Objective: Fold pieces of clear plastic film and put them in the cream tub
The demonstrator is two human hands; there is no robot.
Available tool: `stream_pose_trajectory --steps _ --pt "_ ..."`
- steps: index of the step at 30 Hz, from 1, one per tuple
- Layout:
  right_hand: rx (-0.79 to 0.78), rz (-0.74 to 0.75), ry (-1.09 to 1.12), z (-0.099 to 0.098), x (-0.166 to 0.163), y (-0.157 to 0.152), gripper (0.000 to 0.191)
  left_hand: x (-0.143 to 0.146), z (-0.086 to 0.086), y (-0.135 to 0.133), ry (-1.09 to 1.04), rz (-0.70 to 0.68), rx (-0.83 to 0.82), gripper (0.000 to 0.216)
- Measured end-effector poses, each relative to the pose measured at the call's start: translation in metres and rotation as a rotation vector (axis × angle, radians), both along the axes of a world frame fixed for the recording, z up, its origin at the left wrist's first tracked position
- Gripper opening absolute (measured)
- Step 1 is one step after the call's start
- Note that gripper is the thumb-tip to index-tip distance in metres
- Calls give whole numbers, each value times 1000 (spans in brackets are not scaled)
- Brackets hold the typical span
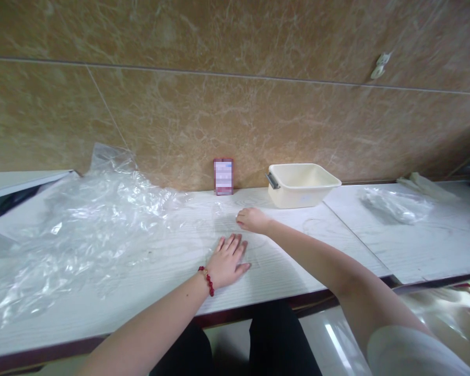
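Note:
My left hand [227, 261], with a red bead bracelet [207, 281] at the wrist, lies flat with fingers spread. Under it, a thin clear plastic bag [218, 210] rests on the white wood-grain table [290, 261]; its outline is faint. Just beyond, my right hand [253, 220] is curled low over the tabletop, fingertips pressed together at the bag's edge. The fingers partly hide what they grip. To my left spreads a big heap of crumpled clear plastic bags [113, 224].
A phone [223, 177] leans upright against the brown marbled wall [180, 120]. Right of it stands a cream plastic bin [297, 196] with a grey handle. Farther right lies another bundle of clear plastic [397, 204]. A white box-like object [23, 180] is at the far left.

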State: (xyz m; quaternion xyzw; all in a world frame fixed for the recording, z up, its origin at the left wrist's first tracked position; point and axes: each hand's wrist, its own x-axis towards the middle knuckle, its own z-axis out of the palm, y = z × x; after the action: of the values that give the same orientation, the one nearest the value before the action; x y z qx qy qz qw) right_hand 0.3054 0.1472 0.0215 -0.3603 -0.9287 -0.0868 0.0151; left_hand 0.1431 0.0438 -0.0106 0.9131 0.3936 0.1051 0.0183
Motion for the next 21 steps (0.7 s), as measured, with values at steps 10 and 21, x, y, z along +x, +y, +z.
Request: stream_pose_trajectory --steps 10,21 --pt "-79 -296 218 11 -10 63 22 0 3 0 -30 -11 -36 57" --pt "-124 -385 251 -4 -24 89 22 -1 8 -2 -45 -12 -39 55"
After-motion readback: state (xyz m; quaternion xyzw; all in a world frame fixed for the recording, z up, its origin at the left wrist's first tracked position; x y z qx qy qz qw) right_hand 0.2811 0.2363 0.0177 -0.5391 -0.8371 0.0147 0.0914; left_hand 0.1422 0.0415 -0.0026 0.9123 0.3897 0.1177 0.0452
